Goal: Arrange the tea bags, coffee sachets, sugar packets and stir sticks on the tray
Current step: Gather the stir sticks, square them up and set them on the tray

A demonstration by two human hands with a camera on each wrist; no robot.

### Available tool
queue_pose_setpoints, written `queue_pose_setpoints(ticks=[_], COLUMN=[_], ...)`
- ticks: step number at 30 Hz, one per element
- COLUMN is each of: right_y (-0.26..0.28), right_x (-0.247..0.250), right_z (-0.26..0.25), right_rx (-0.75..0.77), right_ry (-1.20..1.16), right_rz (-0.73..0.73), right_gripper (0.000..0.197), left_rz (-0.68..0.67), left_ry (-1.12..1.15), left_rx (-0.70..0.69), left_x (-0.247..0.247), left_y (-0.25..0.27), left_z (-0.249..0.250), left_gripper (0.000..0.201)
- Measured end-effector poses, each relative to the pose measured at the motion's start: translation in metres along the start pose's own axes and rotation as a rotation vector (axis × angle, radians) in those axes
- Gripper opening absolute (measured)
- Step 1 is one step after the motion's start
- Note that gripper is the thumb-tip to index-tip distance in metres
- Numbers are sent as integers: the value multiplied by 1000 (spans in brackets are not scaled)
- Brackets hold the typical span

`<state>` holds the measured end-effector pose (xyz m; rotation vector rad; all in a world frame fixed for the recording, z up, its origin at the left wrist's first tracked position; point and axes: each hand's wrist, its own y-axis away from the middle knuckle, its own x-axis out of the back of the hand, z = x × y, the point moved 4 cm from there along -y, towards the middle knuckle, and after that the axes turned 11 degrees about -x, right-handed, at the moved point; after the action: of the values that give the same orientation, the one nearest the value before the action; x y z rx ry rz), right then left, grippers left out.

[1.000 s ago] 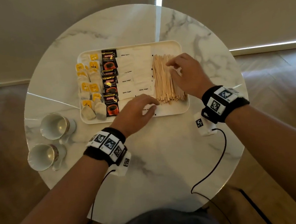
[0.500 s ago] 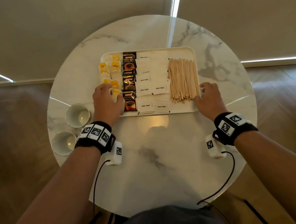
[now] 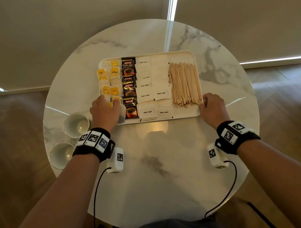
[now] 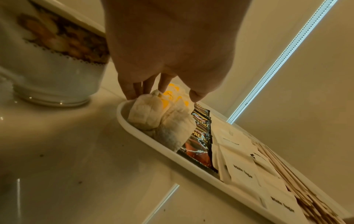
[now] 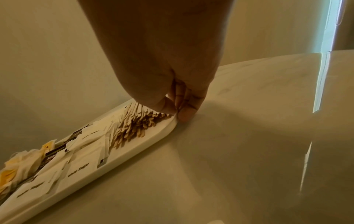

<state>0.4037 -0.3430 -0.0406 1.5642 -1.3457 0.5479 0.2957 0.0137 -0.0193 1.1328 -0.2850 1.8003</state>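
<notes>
1. Looking down from the head view, a white tray (image 3: 180, 55) sits on a round marble table (image 3: 159, 168) holding four rows. From the tray's left edge rightward: tea bags (image 3: 108, 81), black coffee sachets (image 3: 130, 90), white sugar packets (image 3: 153, 87), and wooden stir sticks (image 3: 184, 84). The left hand (image 3: 106, 113) covers the tray's near-left corner; the right hand (image 3: 212, 107) is at its near-right corner. Two cups (image 3: 75, 124) stand left of the tray.

2. In the left wrist view, the left hand's fingertips (image 4: 130, 93) point down at the tray's left rim, touching the nearest tea bag. Whether they grasp the rim or only press on it cannot be told.

3. In the right wrist view, the right hand's thumb (image 5: 164, 106) and fingers pinch the tray's right rim beside the stick ends.

4. Everything seems placed, so the work looks nearly done. The risk I judge: shifting or tilting the tray could roll the loose sticks and slide the overlapping packets out of line, and the left fingers may drag a tea bag over the rim.
</notes>
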Motion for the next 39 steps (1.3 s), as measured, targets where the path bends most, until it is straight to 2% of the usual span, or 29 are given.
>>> queue_pose_setpoints(ticks=[10, 13, 20, 28, 39], right_y=[-27, -41, -82, -115, -114], right_x=[21, 32, 47, 54, 56], right_z=[23, 31, 37, 31, 27], right_rx=[1, -23, -53, -68, -56], right_ry=[15, 10, 4, 47, 78], right_rz=[63, 83, 107, 150, 145], right_gripper=[19, 23, 30, 27, 18], left_rz=[-13, -20, -13, 1, 21], left_ry=[93, 127, 94, 83, 117], left_rx=[-72, -89, -170, -206, -191], left_x=[-21, -32, -47, -52, -52], left_y=[-7, -15, -35, -65, -66], left_z=[25, 33, 62, 84, 84], left_gripper=[64, 70, 65, 64, 59])
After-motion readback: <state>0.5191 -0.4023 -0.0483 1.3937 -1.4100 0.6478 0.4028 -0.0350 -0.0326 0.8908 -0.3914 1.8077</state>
